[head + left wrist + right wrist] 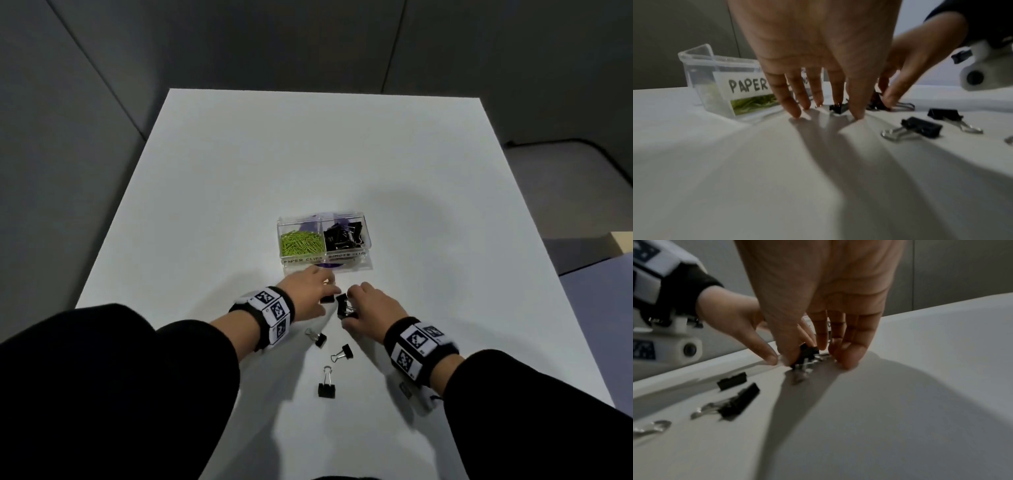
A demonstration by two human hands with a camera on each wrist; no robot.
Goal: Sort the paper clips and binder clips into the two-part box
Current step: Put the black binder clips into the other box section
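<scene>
A clear two-part box (366,255) sits mid-table, with green paper clips (301,242) in its left part and black binder clips (344,234) in its right. Just in front of it, my left hand (310,291) reaches down with straight fingers (795,104). Its thumb and index finger pinch a small black binder clip (838,108) that lies on the table. My right hand (366,303) is beside it, thumb and forefinger pinching another black binder clip (807,353) whose wire handles touch the table. Three loose binder clips (326,387) lie nearer to me.
The white table (239,171) extends far beyond the box. The loose clips (920,125) lie between my two wrists. A dark floor surrounds the table, with a pale surface (621,243) off the right edge.
</scene>
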